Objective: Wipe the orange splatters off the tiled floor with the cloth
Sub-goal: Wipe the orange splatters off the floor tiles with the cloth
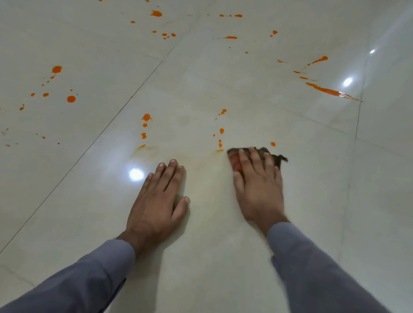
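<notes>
Grey-blue sleeves (92, 281); bright light reflections (136, 174).

Floor (214, 270): large glossy tiles, pale cream/off-white, fills whole view.
Grout lines (119, 110): thin, dark; one long diagonal runs from lower left up toward top centre, another near-vertical at right (357, 120).
Light: bright white spot reflections on tile, one at lower centre-left (136, 174), two more upper right (347, 81), (372, 51); soft streaky glare across top-right corner.
Sheen: surface mirror-like, faint shadows near bottom.
Walls/furniture/windows: can't tell, none in shot.
</notes>
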